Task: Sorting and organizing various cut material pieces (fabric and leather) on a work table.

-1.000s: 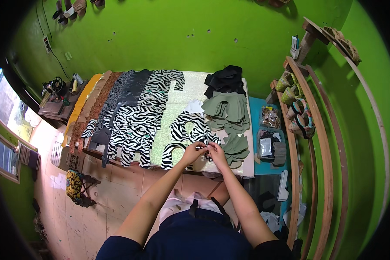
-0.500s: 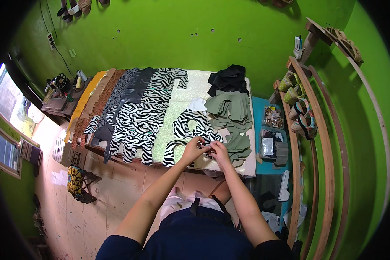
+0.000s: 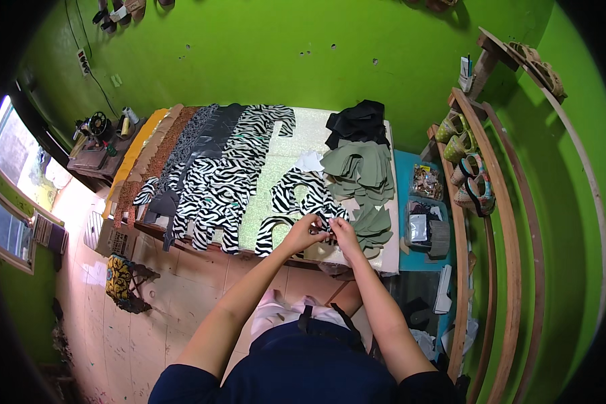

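Observation:
Both my hands are together over the front edge of the table, fingertips nearly meeting. With its thumb and fingers pinched, my left hand (image 3: 305,236) grips the near part of a zebra-print cut piece (image 3: 291,193). My right hand (image 3: 344,239) pinches the same black-and-white material just beside it; the exact spot is mostly covered by the fingers. Left of my left hand lies a curved zebra-print piece (image 3: 265,236). Olive-green cut pieces (image 3: 358,168) are heaped beyond my right hand, below a black pile (image 3: 357,121). A white scrap (image 3: 310,161) rests next to them.
Overlapping rows of zebra (image 3: 212,195), dark grey, brown and yellow pieces cover the table's left half. A sewing machine (image 3: 95,128) stands far left, a patterned stool (image 3: 120,279) on the floor. Clear boxes (image 3: 425,182) and a wooden rack (image 3: 495,269) with sandals are at right.
My hands stay together at the same place, with only slight finger movement on the zebra-print piece. The whole view has shifted a little.

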{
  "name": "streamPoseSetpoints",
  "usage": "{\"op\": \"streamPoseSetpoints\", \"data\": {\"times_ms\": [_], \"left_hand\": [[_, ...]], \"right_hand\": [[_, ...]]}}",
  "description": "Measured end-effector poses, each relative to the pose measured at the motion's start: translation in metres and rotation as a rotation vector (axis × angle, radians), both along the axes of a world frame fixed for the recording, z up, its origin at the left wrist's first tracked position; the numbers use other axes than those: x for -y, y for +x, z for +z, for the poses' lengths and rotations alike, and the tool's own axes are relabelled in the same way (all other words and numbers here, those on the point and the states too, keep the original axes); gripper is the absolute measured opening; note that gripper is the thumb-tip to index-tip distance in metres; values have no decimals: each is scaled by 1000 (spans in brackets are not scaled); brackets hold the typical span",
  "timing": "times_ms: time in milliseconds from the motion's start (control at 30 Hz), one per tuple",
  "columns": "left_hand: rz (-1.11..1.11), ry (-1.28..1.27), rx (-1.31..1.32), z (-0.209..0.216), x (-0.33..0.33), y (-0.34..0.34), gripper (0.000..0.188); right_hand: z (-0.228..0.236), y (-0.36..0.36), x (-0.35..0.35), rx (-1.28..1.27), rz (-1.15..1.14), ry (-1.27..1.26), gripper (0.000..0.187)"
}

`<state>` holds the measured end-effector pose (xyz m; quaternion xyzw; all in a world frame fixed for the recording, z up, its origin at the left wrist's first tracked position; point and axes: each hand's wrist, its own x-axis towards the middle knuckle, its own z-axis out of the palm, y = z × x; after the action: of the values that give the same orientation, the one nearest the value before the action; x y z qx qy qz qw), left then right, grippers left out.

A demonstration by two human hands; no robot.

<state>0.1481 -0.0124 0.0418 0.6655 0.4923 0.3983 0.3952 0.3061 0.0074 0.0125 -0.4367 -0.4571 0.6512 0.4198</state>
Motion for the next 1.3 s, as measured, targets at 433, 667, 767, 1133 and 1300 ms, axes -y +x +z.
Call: {"op": "streamPoseSetpoints", "data": {"times_ms": [433,667,767,1133,1300], "left_hand": [[179,-314,-90,8,-8,-34,23],[54,-127,27,8,-11,-57,10],[48,-252,228,9,-5,-69,10],[106,-484,469,20,-7,-109,23],[166,-475,243,-8,-12,-133,48]], "right_hand": [[-3,17,-25,689,-286,292,35],[2,-3,-24,771,-192,357,39],[27,-22,-18,195,244,-405,34],[16,-58,-31,-55,282,-395,12],[11,-85,-34,170,191,-332,12]]}}
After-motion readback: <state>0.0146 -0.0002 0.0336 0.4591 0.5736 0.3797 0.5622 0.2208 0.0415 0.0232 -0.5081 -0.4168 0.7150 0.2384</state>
